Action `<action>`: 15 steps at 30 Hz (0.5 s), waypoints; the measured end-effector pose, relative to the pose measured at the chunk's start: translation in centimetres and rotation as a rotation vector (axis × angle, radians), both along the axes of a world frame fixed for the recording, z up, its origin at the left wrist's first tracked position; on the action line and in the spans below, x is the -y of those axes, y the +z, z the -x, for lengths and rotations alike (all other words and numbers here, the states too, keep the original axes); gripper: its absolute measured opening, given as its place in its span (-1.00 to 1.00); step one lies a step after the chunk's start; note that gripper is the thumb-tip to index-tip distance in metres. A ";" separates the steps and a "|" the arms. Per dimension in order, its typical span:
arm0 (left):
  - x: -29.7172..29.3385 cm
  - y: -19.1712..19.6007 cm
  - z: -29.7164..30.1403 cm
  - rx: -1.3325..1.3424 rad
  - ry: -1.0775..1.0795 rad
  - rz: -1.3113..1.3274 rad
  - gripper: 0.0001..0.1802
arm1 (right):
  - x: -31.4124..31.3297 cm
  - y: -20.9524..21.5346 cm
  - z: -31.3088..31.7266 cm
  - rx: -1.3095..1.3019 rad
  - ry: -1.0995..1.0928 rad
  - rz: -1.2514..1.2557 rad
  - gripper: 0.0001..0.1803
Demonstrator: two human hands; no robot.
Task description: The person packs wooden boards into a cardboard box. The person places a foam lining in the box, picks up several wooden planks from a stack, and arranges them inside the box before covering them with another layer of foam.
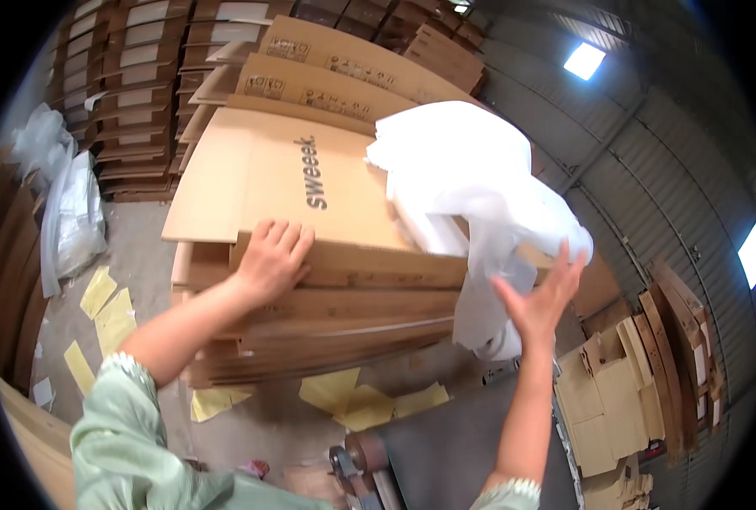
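Note:
A stack of flattened cardboard boxes [263, 161] lies in front of me, dark print on the top one. My left hand [276, 262] grips the near edge of that top box, its fingers bent over the cardboard. White foam sheeting [463, 153] is bunched across the stack's right end, and a loose part droops down the near side. Beside that drooping part, my right hand [541, 302] is raised with fingers and thumb spread wide. Its fingertips reach the sheeting's right end; whether they touch is hard to tell.
Yellow paper sheets [116, 323] litter the floor. A dark conveyor belt [454, 442] with a roller runs below my right arm. Clear plastic wrap [76, 204] hangs at the left. More cardboard [603, 399] lies at the right, and tall carton stacks [140, 93] stand behind.

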State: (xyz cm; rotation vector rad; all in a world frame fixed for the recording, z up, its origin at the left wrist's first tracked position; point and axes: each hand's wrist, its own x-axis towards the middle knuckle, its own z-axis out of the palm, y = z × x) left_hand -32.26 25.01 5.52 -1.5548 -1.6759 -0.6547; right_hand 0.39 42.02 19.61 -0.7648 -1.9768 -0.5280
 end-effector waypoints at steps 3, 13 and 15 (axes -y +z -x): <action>-1.6 0.0 -0.9 0.057 -0.022 -0.049 -0.52 | -8.1 2.8 5.8 0.034 -0.174 -0.045 0.30; -3.5 -0.6 -0.4 -0.016 -0.055 -0.144 -0.52 | -24.9 -3.7 2.6 -0.246 -0.432 0.402 -0.39; -2.7 -0.3 0.4 -0.035 -0.012 -0.147 -0.52 | -19.6 0.6 2.3 -0.796 0.050 0.424 -0.56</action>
